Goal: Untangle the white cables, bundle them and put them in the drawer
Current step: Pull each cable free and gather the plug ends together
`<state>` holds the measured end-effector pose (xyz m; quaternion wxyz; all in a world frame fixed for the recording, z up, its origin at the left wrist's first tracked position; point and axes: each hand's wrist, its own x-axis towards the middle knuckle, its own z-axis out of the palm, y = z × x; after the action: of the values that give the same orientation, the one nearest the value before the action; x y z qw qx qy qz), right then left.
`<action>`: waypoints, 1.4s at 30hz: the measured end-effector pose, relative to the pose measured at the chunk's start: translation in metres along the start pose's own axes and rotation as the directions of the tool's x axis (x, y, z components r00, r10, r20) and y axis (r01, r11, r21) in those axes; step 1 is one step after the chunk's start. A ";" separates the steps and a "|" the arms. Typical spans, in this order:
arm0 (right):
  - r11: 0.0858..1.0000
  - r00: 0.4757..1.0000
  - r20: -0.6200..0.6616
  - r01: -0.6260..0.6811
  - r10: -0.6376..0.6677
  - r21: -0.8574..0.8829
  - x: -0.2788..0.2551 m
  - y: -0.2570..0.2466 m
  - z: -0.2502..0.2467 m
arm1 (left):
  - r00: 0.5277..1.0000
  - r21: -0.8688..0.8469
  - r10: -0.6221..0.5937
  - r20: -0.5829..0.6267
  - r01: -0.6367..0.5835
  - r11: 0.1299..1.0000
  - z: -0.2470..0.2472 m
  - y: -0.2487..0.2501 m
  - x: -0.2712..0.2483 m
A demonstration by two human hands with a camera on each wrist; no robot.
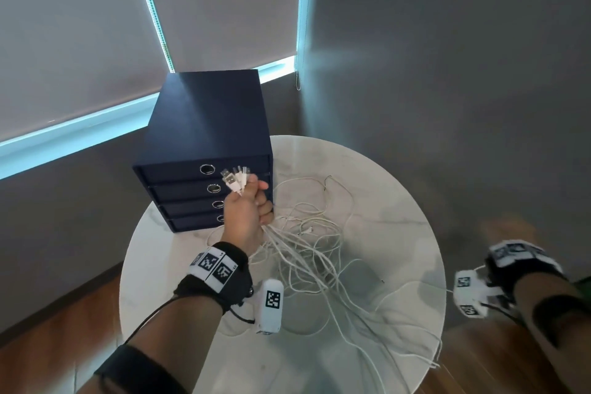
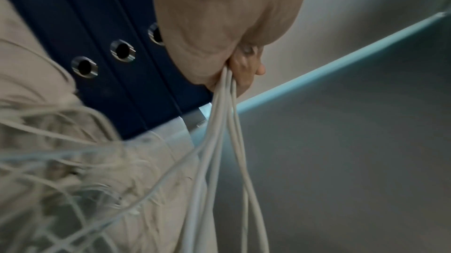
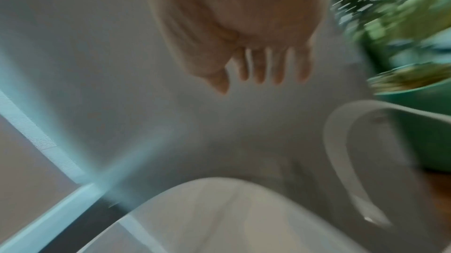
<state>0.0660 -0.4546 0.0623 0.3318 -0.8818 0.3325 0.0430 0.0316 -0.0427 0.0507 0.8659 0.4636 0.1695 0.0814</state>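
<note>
My left hand (image 1: pixel 252 201) grips a bunch of white cables near their plug ends (image 1: pixel 235 179), raised in front of the dark blue drawer unit (image 1: pixel 208 144). The cables (image 1: pixel 307 253) trail down from my fist into a loose tangle on the round marble table (image 1: pixel 399 233). In the left wrist view the strands (image 2: pixel 219 122) run out of my closed fist (image 2: pixel 244 71) beside the drawer fronts (image 2: pixel 102 48). All drawers look closed. My right hand (image 1: pixel 502 230) is blurred, off the table's right edge; the right wrist view shows its fingers (image 3: pixel 258 68) straight and empty.
The drawer unit stands at the table's back left, each drawer front with a metal ring pull (image 1: pixel 207 168). Cable ends hang over the table's front right edge (image 1: pixel 438 361). A white chair (image 3: pixel 361 160) and a green plant pot (image 3: pixel 427 118) stand to the right. Wood floor surrounds the table.
</note>
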 end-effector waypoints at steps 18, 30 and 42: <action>0.809 0.490 0.680 0.518 -0.546 0.277 -0.101 -0.083 0.099 | 0.994 -0.207 0.098 0.039 -0.088 0.974 0.027 0.045 0.022; 0.863 0.849 0.397 0.457 -0.349 -0.217 0.020 0.006 0.055 | 0.992 -0.176 0.125 -0.036 -0.129 0.976 -0.002 0.050 0.037; 0.630 0.929 0.115 0.326 -0.352 -0.705 0.035 0.009 0.031 | 0.984 -0.077 -0.175 -0.040 0.171 0.982 -0.013 -0.010 0.015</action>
<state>0.0917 -0.4601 0.0233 -0.0391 -0.9875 0.1234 0.0903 0.0410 -0.0333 0.0327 0.8820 0.4129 0.2261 0.0226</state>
